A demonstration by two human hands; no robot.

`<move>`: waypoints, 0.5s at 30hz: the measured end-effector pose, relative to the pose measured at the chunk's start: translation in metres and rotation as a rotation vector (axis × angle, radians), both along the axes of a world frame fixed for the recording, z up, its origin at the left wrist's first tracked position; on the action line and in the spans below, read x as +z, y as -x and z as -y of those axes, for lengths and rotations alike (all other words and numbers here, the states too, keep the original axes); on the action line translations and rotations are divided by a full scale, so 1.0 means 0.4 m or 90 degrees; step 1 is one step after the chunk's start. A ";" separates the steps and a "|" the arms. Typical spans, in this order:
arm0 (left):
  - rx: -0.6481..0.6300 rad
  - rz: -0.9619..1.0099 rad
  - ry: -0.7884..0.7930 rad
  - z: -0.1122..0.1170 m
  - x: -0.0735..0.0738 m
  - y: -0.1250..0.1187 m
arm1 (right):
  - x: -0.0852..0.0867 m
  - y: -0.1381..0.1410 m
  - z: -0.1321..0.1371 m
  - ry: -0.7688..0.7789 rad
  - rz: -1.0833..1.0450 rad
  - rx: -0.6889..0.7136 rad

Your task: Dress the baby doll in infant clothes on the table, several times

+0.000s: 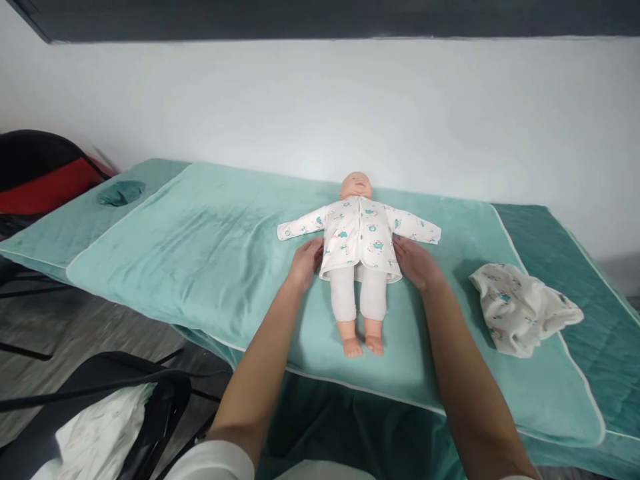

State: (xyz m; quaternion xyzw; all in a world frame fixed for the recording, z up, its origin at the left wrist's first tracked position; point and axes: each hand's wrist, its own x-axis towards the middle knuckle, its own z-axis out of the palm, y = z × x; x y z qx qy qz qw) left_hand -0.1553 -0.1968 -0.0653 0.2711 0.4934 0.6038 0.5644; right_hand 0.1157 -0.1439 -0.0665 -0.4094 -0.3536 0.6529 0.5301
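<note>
A baby doll [357, 185] lies on its back, head toward the wall. It wears a buttoned white jacket [359, 230] with small teal and red prints, sleeves spread out to both sides, and white leg coverings [343, 293]. Its feet are bare. My left hand [305, 263] lies along the jacket's left side, fingers stretched out against its edge. On the opposite side, my right hand [416, 263] lies the same way just under the sleeve, fingers extended and touching the jacket's edge. Some fingertips are hidden by the cloth.
Beneath the doll is a teal cover [215, 233] on a padded table with a face hole [121, 193] at the left end. Crumpled printed white cloth [523, 310] lies at right. Black chairs stand left, one holding white clothing [107, 430]. A white wall [300, 107] runs behind.
</note>
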 end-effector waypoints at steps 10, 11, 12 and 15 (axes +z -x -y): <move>-0.060 0.155 -0.035 -0.096 0.006 -0.048 | -0.002 0.079 -0.034 0.019 -0.063 0.019; -0.057 0.155 -0.040 -0.098 0.008 -0.049 | -0.001 0.081 -0.032 0.019 -0.062 0.002; -0.057 0.155 -0.044 -0.101 0.009 -0.049 | 0.001 0.083 -0.030 0.017 -0.060 -0.010; -0.066 0.154 -0.054 -0.118 0.009 -0.049 | 0.014 0.089 -0.023 0.005 -0.050 -0.030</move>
